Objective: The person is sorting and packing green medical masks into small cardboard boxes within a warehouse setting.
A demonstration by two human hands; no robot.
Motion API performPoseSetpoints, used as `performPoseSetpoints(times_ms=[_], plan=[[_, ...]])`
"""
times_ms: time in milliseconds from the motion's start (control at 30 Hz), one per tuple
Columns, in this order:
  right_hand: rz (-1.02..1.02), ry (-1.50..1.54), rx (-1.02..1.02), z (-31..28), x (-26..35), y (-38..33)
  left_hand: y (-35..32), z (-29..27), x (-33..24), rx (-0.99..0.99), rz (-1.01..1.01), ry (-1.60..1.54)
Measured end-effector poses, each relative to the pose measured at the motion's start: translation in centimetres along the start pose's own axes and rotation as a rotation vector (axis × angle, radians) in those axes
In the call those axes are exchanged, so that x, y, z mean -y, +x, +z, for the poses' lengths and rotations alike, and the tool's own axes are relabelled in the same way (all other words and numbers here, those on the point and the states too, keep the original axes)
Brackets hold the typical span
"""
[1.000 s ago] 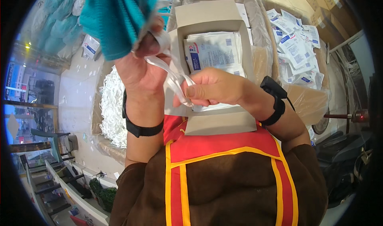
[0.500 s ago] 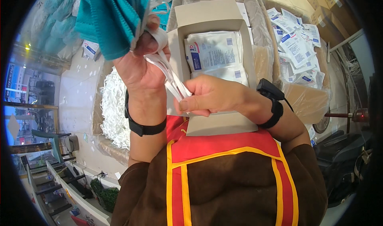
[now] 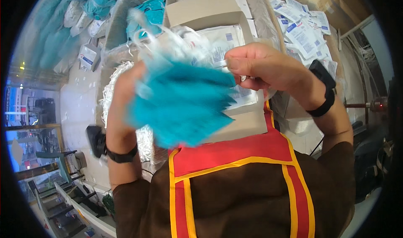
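Note:
A stack of teal cloth face masks (image 3: 184, 99) with white ear loops fills the middle of the view, smeared by motion. My left hand (image 3: 135, 76) grips the stack at its left side; most of its fingers are hidden behind the cloth. To the right, my right hand (image 3: 256, 66) is closed in a pinch on thin white loops (image 3: 221, 63) at the stack's upper right corner. Beneath both hands stands an open cardboard box (image 3: 201, 12) holding flat white printed packets (image 3: 231, 35). Blurred white loops partly cover those packets.
A plastic-lined carton of white packets (image 3: 308, 38) stands at the right. Behind on the left, another carton holds more teal masks (image 3: 153, 13). White straps (image 3: 145, 143) are heaped beside my left arm. Stuffed plastic bags (image 3: 77, 17) lie at far left.
The mask stack has swung down and right from upper left, now in front of the box. My left hand turned over with it; my right hand moved up and right.

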State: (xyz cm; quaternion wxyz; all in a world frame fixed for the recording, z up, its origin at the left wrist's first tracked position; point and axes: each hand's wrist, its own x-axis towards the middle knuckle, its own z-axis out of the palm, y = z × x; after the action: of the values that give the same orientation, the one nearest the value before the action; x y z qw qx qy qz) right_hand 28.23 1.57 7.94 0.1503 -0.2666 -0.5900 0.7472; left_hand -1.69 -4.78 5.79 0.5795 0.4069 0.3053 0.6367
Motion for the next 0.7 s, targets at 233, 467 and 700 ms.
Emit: performPoseSetpoints(times_ms=[233,467,700], plan=[[0.123,-0.290,0.091,1.3,0.2,-3.1,0.4,3.5,-2.2,0.706,0.221,1.606],[0.231,-0.245,0.014,2.0,0.0,-6.9,0.4,-0.4,-2.9,0.539,0.381,1.709],[0.261,-0.271,-0.099,0.8,0.3,-10.9,1.1,-8.8,-3.8,0.176,0.340,1.944]])
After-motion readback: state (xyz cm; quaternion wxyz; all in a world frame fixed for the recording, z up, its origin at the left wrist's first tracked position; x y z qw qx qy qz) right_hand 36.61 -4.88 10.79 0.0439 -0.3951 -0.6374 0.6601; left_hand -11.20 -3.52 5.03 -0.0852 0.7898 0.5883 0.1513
